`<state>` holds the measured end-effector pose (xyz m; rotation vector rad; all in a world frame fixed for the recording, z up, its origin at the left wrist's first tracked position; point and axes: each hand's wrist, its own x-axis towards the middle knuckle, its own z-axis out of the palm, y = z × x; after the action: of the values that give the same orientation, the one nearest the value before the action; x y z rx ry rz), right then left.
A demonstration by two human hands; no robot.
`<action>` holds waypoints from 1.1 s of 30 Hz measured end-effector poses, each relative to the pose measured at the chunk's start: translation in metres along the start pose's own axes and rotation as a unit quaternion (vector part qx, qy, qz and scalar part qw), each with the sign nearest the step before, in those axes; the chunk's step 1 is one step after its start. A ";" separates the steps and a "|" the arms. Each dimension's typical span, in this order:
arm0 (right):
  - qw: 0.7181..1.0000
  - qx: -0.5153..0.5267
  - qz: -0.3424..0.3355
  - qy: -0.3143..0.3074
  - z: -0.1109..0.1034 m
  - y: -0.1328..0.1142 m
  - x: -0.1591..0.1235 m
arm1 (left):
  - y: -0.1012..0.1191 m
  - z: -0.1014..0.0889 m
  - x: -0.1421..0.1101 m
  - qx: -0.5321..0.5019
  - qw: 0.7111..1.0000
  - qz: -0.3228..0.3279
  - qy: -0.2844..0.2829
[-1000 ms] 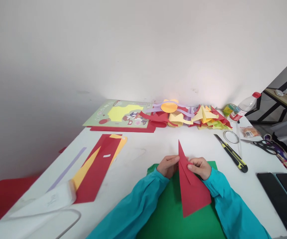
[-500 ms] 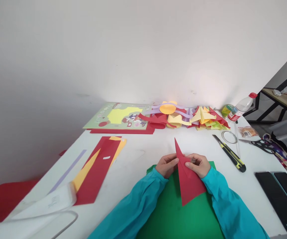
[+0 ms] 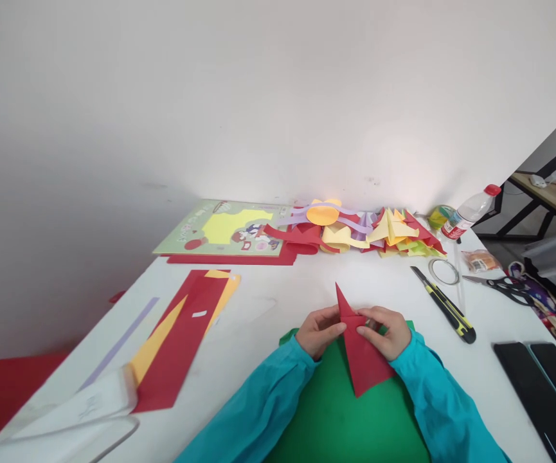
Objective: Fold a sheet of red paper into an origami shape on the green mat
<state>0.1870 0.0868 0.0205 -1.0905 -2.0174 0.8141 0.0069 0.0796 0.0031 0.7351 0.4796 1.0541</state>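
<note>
Between my two hands is a folded piece of red paper (image 3: 365, 363), its narrow point standing up and its wide end hanging toward me. My left hand (image 3: 321, 331) pinches its left edge, thumb on the near face. From the other side my right hand (image 3: 386, 331) grips it near the upper fold, thumb pressed on the front. The fingers behind the paper are partly hidden. Beneath it lies a green sheet (image 3: 355, 424) on the white table (image 3: 239, 366), partly covered by my forearms.
Red paper (image 3: 181, 360) with yellow pieces lies left, beside a white device (image 3: 85, 395). Along the wall are a printed pad (image 3: 176, 235) and folded paper shapes (image 3: 391, 228). To the right are a utility knife (image 3: 444, 305), tape roll (image 3: 444, 271), scissors (image 3: 506, 286), bottle (image 3: 473, 211) and phones (image 3: 533, 392).
The red paper's upper part now shows a crosswise fold just under the point, where a long diagonal flap showed before. Both hands have shifted slightly, still gripping the paper.
</note>
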 end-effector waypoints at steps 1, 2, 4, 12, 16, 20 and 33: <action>1.000 -0.012 -0.009 0.004 0.000 0.000 0.000 | 0.000 0.000 0.000 0.000 1.000 0.003 0.002; 1.000 -0.023 -0.017 0.010 -0.001 -0.001 0.000 | 0.000 -0.001 0.001 -0.001 1.000 0.005 0.004; 0.999 -0.037 -0.033 0.022 -0.001 0.000 0.000 | -0.002 -0.003 0.002 -0.001 1.000 0.009 0.005; 0.993 -0.103 -0.062 0.016 -0.005 0.006 -0.001 | -0.019 -0.002 0.001 0.101 0.993 0.044 0.050; 0.988 -0.128 -0.046 -0.071 -0.014 0.012 -0.004 | -0.009 -0.002 -0.003 0.228 0.971 0.056 0.052; 0.970 -0.180 -0.002 -0.165 -0.018 0.021 -0.010 | 0.009 -0.010 -0.008 0.509 0.829 0.197 0.120; 0.945 -0.277 -0.029 -0.171 -0.017 0.021 -0.017 | -0.008 0.014 0.000 0.807 0.565 0.108 -0.131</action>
<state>0.2172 0.0848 0.0092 -1.2407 -2.6604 0.4254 0.0209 0.0734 0.0068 2.6129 1.0968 0.3912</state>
